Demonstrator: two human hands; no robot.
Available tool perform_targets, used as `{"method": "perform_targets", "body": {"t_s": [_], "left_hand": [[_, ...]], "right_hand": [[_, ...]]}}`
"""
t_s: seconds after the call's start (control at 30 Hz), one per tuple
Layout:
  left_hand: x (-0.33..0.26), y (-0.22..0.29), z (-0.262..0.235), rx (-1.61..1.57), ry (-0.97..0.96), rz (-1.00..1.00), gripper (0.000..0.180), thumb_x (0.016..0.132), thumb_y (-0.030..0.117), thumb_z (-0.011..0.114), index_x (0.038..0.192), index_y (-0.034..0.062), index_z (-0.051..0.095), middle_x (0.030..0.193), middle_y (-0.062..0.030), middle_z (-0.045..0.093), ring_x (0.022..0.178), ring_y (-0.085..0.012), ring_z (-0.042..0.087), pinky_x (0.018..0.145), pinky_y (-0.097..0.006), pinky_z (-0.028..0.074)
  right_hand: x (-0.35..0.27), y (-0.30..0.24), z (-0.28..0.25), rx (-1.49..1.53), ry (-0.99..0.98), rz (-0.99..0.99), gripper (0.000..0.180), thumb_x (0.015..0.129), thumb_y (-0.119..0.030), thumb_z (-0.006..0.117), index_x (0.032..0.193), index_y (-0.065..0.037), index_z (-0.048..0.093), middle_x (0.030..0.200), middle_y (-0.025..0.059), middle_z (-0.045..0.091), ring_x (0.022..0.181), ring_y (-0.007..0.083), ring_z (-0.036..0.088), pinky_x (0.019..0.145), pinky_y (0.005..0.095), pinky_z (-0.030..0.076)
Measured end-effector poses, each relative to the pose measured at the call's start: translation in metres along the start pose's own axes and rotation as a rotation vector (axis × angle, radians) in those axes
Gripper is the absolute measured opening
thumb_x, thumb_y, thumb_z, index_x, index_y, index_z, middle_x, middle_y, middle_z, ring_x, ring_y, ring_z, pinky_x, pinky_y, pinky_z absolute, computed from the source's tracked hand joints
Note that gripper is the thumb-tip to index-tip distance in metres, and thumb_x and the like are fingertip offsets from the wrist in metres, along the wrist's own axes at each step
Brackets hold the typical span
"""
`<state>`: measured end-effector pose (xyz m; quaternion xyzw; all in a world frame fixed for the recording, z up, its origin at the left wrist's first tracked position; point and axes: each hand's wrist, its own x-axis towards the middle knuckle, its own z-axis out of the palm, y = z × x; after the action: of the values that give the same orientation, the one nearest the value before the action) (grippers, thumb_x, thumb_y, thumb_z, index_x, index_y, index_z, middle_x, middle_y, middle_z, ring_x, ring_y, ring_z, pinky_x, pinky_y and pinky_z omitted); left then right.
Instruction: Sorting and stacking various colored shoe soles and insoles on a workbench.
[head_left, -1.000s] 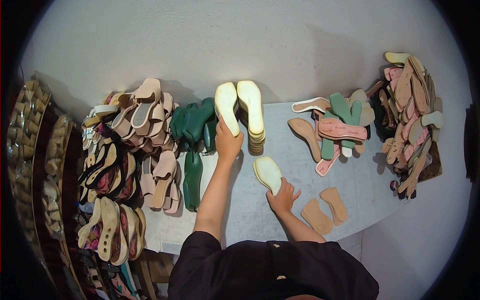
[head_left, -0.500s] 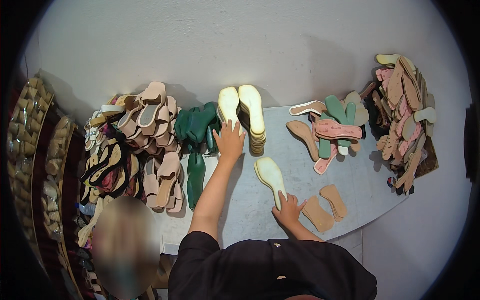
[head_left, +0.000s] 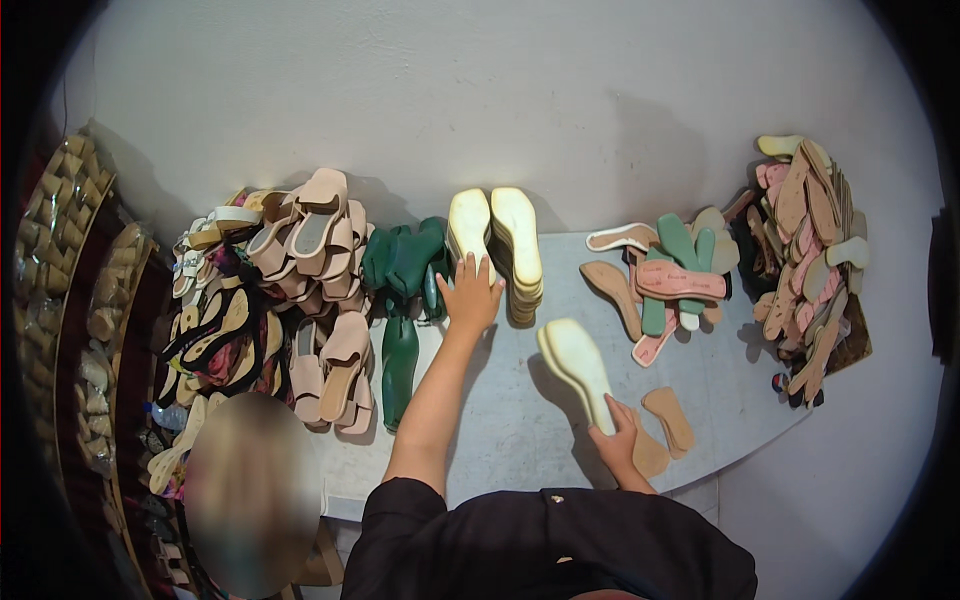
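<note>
My right hand grips the narrow end of a pair of cream shoe soles, one on top of the other. The soles are tilted over the table, with a shadow beside them. My left hand lies with fingers spread on the near part of a stack of cream soles. A second stack of cream soles stands just right of it, against the wall. Partly behind my right hand lies a tan insole piece, with more tan insole pieces to its right.
Green shoe lasts and beige sandals are heaped to the left. Pink and green insoles lie at the right, before a tall pile of insoles. Shelves line the far left; a blurred shape is at lower left.
My right hand has closed on the cream soles and raised them off the table, shifting slightly right. My left hand stays on the stack. The whole view has shifted a little.
</note>
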<state>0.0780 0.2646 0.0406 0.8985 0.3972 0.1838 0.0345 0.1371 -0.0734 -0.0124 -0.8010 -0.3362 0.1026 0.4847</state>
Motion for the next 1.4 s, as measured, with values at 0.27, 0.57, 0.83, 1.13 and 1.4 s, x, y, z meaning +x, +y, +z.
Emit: {"method": "perform_targets", "body": {"t_s": [0.27,0.57,0.83,1.13,1.4], "left_hand": [[-0.004,0.002,-0.001,-0.039,-0.002,-0.013,0.057,0.088,0.043,0.042,0.135,0.0100,0.035,0.140,-0.0145,0.032,0.130,-0.0289,0.029,0.100,-0.064,0.015],[-0.006,0.003,0.000,-0.093,-0.035,-0.037,0.052,0.089,0.034,0.042,0.134,0.0103,0.036,0.141,-0.0134,0.030,0.131,-0.0285,0.028,0.099,-0.065,0.013],[-0.004,0.001,0.000,-0.112,-0.048,-0.066,0.052,0.089,0.034,0.043,0.135,0.0110,0.034,0.142,-0.0133,0.029,0.132,-0.0276,0.026,0.100,-0.065,0.012],[-0.005,-0.002,0.001,-0.127,-0.075,-0.061,0.053,0.089,0.034,0.042,0.136,0.0116,0.032,0.143,-0.0132,0.027,0.133,-0.0272,0.024,0.099,-0.065,0.012],[-0.005,-0.002,0.004,-0.152,-0.030,-0.053,0.053,0.088,0.034,0.043,0.135,0.0104,0.035,0.141,-0.0144,0.030,0.132,-0.0284,0.027,0.099,-0.066,0.012]], "right_hand": [[0.137,-0.090,0.030,0.211,0.331,-0.185,0.057,0.065,-0.004,0.066,0.120,0.002,0.052,0.106,0.0148,0.054,0.101,0.0246,0.052,0.089,0.0315,0.040],[0.240,-0.125,0.117,-0.007,0.174,-0.070,0.062,0.064,-0.026,0.065,0.120,-0.001,0.053,0.105,0.0221,0.053,0.108,0.0327,0.047,0.103,0.0612,0.007],[0.240,-0.119,0.153,-0.149,0.223,-0.125,0.064,0.063,-0.022,0.065,0.122,-0.001,0.050,0.106,0.0210,0.049,0.111,0.0351,0.041,0.102,0.0611,0.011],[0.237,-0.112,0.155,-0.187,0.222,-0.050,0.065,0.064,-0.024,0.064,0.124,-0.004,0.049,0.108,0.0186,0.050,0.112,0.0339,0.041,0.101,0.0592,0.013],[0.238,-0.115,0.151,-0.195,0.192,-0.056,0.062,0.070,-0.025,0.062,0.128,-0.010,0.047,0.123,0.0169,0.045,0.126,0.0402,0.026,0.099,0.0666,0.009]]}}
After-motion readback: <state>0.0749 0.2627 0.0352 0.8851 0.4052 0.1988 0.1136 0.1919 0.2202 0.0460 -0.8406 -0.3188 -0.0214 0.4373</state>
